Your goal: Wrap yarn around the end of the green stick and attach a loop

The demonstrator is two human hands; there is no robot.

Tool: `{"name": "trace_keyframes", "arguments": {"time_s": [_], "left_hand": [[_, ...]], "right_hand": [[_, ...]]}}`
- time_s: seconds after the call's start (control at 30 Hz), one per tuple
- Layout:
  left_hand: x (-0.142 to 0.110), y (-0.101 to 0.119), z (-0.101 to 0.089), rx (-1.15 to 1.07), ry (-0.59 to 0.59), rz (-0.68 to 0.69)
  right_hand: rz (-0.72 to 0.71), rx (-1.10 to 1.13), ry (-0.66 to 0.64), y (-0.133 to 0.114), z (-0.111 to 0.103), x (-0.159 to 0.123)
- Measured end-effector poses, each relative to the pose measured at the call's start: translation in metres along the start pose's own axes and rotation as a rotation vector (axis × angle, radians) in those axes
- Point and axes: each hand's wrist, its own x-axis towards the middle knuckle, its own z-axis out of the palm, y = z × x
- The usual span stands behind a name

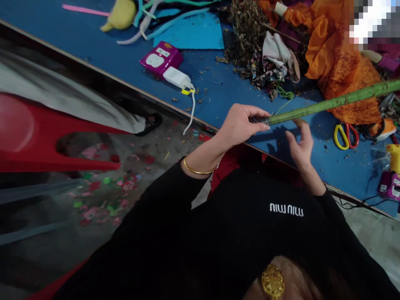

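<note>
A long green stick (pixel 337 101), like a wrapped stem, slants across the blue table from the right edge. My left hand (pixel 239 125) pinches its near end between thumb and fingers, where a dark band is wound around it. Just below the stick is my right hand (pixel 301 143), with thumb and forefinger apart and nothing visible between them. Its forefinger tip reaches up to the stick's underside; I cannot tell whether it touches. A tangle of thin green thread (pixel 285 92) lies behind the stick, with one strand running down towards the banded end.
The blue table (pixel 200 104) holds a purple socket box (pixel 161 58) with a white plug (pixel 177 77), dried plant matter (pixel 246 33), orange crinkled cloth (pixel 340 71), and scissors (pixel 346 136) with yellow and red handles. A red plastic stool (pixel 28 137) stands left; scraps litter the floor.
</note>
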Motion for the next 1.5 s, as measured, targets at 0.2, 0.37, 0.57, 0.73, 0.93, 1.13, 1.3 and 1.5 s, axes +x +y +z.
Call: {"name": "trace_keyframes", "arguments": {"time_s": [0.2,0.37,0.57,0.73,0.93,1.13,1.3,1.5], "left_hand": [[0.004,0.003,0.009,-0.008,-0.027,-0.026],[0.009,-0.008,0.011,0.020,0.015,-0.017],[0.020,-0.031,0.027,0.060,0.039,-0.067],[0.021,-0.044,0.041,0.124,0.045,-0.077],[0.017,-0.043,0.048,0.221,0.065,-0.090],[0.018,-0.043,0.047,0.276,0.032,-0.091],[0.019,-0.043,0.046,0.352,0.014,-0.055],[0.012,-0.042,0.047,0.434,0.037,0.002]], "right_hand": [[0.110,0.160,-0.396,-0.011,0.033,0.015],[0.013,0.075,-0.305,-0.035,0.002,-0.007],[0.008,0.502,-0.288,-0.040,0.013,-0.011],[0.260,0.536,-0.117,-0.031,0.026,-0.016],[0.285,0.342,-0.114,-0.033,0.016,-0.029],[0.281,0.341,-0.119,-0.034,0.012,-0.037],[0.213,0.488,-0.211,-0.050,-0.001,-0.015],[0.163,0.386,-0.350,-0.071,0.001,0.040]]}}
